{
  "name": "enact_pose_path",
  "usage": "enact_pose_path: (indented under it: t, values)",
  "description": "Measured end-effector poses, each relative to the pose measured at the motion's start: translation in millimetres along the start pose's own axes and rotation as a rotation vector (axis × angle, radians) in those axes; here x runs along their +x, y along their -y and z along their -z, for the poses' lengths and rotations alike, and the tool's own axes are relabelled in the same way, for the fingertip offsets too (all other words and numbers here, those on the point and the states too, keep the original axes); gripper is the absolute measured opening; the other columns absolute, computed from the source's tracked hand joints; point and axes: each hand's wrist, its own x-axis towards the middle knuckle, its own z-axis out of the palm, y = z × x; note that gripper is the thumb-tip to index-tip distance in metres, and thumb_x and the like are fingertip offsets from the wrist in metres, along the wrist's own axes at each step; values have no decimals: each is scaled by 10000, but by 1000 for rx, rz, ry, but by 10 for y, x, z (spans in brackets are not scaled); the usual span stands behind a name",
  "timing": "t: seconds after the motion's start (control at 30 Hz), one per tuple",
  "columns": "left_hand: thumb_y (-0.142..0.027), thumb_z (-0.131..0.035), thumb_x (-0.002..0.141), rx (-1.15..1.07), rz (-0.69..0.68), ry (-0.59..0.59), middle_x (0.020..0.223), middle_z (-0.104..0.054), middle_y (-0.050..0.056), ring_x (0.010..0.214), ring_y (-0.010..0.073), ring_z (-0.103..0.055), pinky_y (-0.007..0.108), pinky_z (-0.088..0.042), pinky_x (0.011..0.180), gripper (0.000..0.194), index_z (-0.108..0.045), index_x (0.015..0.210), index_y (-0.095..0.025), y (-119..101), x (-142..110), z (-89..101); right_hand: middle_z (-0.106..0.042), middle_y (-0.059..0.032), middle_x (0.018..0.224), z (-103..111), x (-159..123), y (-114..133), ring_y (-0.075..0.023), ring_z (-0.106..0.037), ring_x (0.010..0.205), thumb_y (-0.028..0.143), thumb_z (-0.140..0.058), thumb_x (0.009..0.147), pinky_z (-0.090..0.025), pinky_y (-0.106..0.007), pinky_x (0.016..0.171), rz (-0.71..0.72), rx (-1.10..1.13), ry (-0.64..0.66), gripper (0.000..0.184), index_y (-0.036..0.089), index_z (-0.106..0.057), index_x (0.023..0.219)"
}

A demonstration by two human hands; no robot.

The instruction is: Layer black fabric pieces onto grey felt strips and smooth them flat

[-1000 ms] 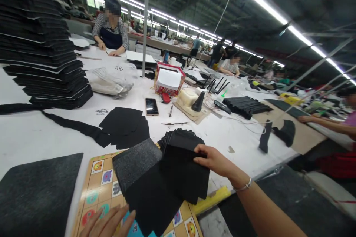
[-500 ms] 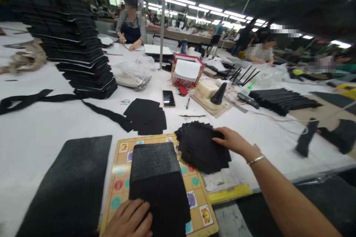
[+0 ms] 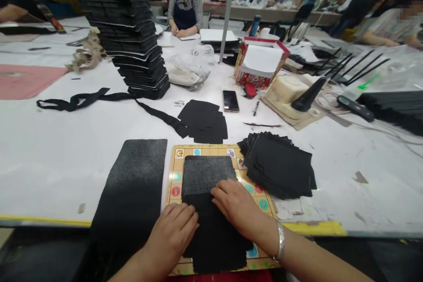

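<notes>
Black sheet pieces lie on a yellow board (image 3: 172, 180) printed with small cartoon pictures. The far part, a grey-black textured panel (image 3: 208, 172), shows beyond a smooth matte black piece (image 3: 218, 246) that covers its near part. At the matte piece's left edge is my left hand (image 3: 176, 233), its fingers bent and pressed together on it. My right hand (image 3: 236, 205) has its fingers closed together on the matte piece's far right edge; the thumb is hidden. A fanned stack of black pieces (image 3: 280, 167) overlaps the board's right corner.
A large black panel (image 3: 135, 180) lies left of the board, overhanging the yellow table edge (image 3: 46, 221). Behind are loose black pieces (image 3: 203, 119), a phone (image 3: 230, 101), a red box (image 3: 261, 61) and a tall black stack (image 3: 139, 39). A person (image 3: 185, 13) works across the table.
My right hand has left the fanned stack and come left onto the matte piece. My left hand remains at its left edge. The view has shifted, showing more of the table's left side.
</notes>
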Motion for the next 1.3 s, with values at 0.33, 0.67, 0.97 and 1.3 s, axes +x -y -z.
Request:
enact_pose_path:
  t: [0.33,0.67,0.97,1.3]
  values:
    - [-215,-522,848,-75,182,27,925,-633,31,840,167,-547,324,-405,754,136,-595,960,-187,166,156,4,-531,-27,806,13,116,55,-173,-455,745,195,-551,855,-327,-296,675,-83,20,17,72,192,-569,785]
    - [-262,-685,721,-21,288,125,1148,-592,41,1055,257,-496,415,-391,860,232,-589,929,-226,262,251,21,-578,-43,832,59,53,-25,-189,-502,746,194,-500,867,-345,-308,671,214,-93,46,38,172,-513,895]
    - [-271,-618,796,104,228,-153,1057,-633,85,1021,232,-538,394,-357,899,301,-568,1073,-164,129,115,-17,-630,-61,733,307,48,-124,-234,-597,686,423,-601,801,-346,-308,614,-67,-230,264,257,183,-518,845]
    - [-225,-556,840,208,206,-56,1016,-682,30,920,196,-575,370,-348,841,208,-633,1026,-175,-37,-13,-15,-572,-30,736,42,230,36,-175,-523,687,305,-527,878,-324,-303,651,85,-110,33,163,184,-552,772]
